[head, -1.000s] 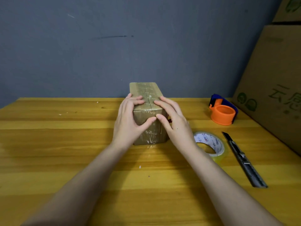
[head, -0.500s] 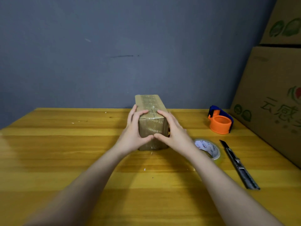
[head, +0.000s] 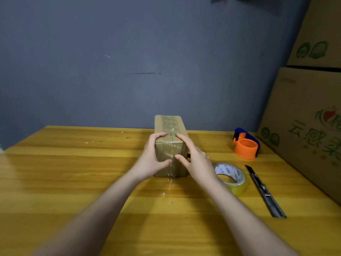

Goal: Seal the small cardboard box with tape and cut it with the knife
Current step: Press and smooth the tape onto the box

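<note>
Box (head: 170, 143) sits mid-table, already taped along the top and down the front. Left hand (head: 150, 159) and right hand (head: 195, 159) clasp its near end, thumbs pressing — tape roll (head: 231, 177) and knife (head: 265, 193) lie idle at 3 o'clock, so it looks basically finished.

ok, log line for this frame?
left hand: grips small box | right hand: grips box | tape roll, knife: idle on table
</note>
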